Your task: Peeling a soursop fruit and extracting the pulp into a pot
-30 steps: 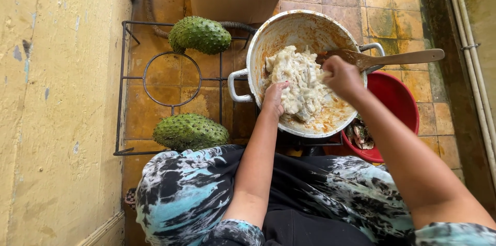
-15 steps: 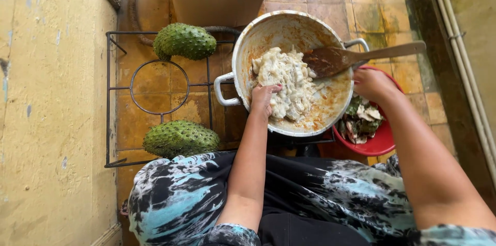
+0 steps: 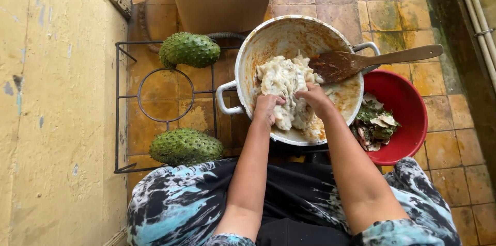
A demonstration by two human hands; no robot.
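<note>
Your right hand (image 3: 316, 97) has let go of the spoon (image 3: 361, 61), which now rests in the pot (image 3: 289, 34), and joined your left hand (image 3: 268, 109) in the pulp (image 3: 284, 78)

Soft, even daylight, faint shadows, sharp focus, slight wide-angle bending at the edges.

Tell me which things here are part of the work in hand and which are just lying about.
In use: left hand, right hand, white fruit pulp, metal pot.

Lying about: wooden spoon, red bowl, two green spiky fruits, cardboard box, wire rack.
</note>
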